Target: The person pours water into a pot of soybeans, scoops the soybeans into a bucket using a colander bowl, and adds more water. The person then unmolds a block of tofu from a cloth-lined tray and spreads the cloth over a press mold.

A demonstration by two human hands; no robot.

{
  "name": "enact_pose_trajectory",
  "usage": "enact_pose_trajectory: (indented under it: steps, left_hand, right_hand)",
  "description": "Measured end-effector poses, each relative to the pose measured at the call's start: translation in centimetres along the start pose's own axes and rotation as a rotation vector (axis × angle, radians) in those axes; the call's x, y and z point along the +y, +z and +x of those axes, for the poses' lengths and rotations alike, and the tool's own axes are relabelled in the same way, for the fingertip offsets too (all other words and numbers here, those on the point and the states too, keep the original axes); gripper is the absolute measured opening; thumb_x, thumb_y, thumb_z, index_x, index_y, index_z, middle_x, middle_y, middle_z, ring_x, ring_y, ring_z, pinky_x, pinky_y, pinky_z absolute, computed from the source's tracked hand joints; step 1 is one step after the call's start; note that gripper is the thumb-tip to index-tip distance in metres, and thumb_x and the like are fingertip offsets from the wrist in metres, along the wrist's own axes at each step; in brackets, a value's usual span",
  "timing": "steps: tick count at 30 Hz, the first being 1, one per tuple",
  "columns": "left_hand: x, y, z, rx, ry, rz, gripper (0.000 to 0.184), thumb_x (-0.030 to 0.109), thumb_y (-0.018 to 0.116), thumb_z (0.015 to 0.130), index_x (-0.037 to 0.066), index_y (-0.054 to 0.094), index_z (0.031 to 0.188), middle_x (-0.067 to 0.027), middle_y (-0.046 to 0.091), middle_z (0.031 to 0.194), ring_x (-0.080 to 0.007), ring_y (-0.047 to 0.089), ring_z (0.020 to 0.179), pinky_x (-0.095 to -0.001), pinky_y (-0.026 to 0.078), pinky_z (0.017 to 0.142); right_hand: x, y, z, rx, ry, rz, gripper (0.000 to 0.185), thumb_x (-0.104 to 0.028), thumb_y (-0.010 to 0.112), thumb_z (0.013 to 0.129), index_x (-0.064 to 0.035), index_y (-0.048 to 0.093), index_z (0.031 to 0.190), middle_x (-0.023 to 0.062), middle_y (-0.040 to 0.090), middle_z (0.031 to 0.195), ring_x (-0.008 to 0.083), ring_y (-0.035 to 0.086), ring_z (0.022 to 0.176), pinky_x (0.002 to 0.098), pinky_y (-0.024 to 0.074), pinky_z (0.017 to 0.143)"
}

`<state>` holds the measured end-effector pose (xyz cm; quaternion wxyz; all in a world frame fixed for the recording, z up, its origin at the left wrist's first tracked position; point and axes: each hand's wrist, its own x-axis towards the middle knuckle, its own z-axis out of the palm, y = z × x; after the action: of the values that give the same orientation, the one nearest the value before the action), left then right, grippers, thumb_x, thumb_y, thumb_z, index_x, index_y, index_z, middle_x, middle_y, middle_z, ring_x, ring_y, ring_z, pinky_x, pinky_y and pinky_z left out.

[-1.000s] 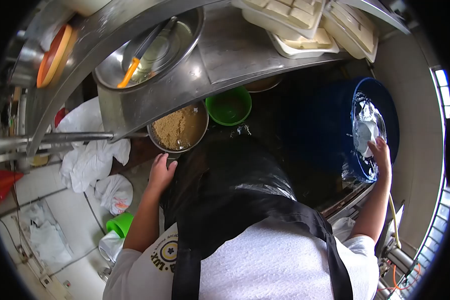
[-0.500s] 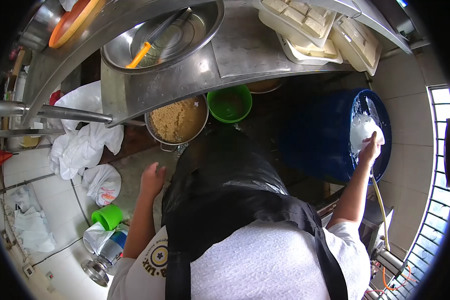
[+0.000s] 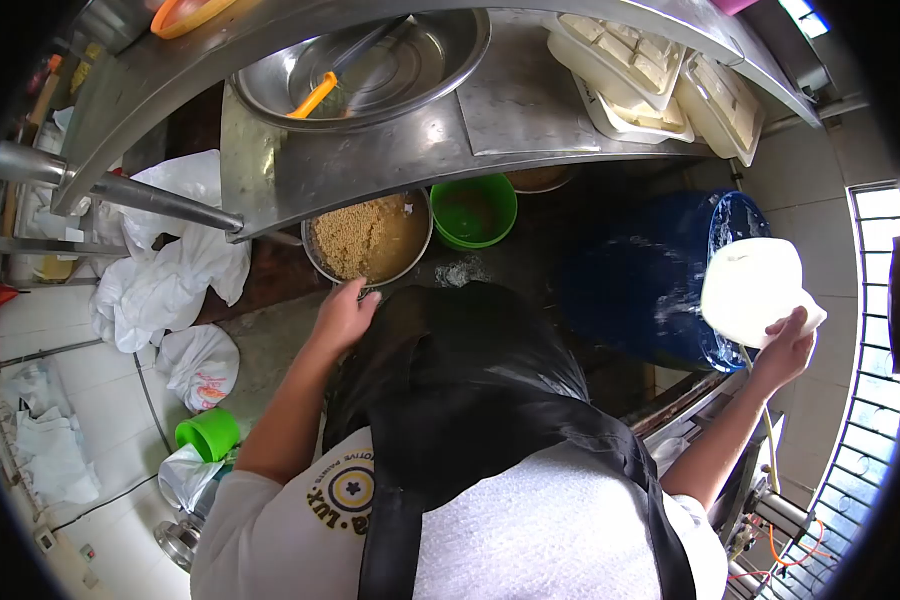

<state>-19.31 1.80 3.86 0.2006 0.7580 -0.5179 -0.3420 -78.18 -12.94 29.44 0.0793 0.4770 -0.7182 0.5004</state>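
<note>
My right hand grips a white plastic scoop, held up in front of the mouth of a large blue drum. What the scoop contains cannot be made out against its bright surface. My left hand is at the near rim of a metal pot, its fingers curled where the pot's handle sits, hiding the handle. Soybean-like tan grains fill the pot's left part, with cloudy liquid on the right. Beside the pot stands a green bucket.
A steel counter overhangs the pots, carrying a wide steel basin with an orange-handled tool and trays of white blocks. White sacks lie at left. A hose hangs at right.
My right hand has drawn the scoop out of the drum's mouth toward me. My left hand has moved forward from open air to the pot's rim. The view has shifted slightly.
</note>
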Motion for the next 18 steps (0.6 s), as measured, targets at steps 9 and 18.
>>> enact_pose_trajectory:
  steps: [9, 18]
  left_hand:
    - [3.9, 4.8, 8.2, 0.009, 0.232, -0.137, 0.062, 0.036, 0.07, 0.095, -0.004, 0.056, 0.14, -0.0279, 0.067, 0.126, -0.0354, 0.071, 0.101, -0.0424, 0.055, 0.092]
    - [-2.1, 11.5, 15.2, 0.184, -0.291, -0.668, 0.062, 0.018, 0.062, 0.091, -0.004, 0.047, 0.147, -0.0198, 0.069, 0.108, -0.0298, 0.067, 0.093, -0.0444, 0.055, 0.076]
  right_hand:
    - [-6.2, 5.8, -11.6, -0.641, -0.128, 0.268, 0.018, -0.016, 0.06, 0.106, -0.0034, 0.065, 0.118, -0.0026, 0.06, 0.078, 0.0024, 0.051, 0.061, 0.0202, 0.0412, 0.055]
    - [-17.4, 15.6, -24.1, -1.15, -0.634, 0.24, 0.061, -0.029, 0.079, 0.091, 0.0055, 0.059, 0.137, 0.0285, 0.07, 0.113, 0.0414, 0.07, 0.105, 0.0443, 0.0563, 0.092]
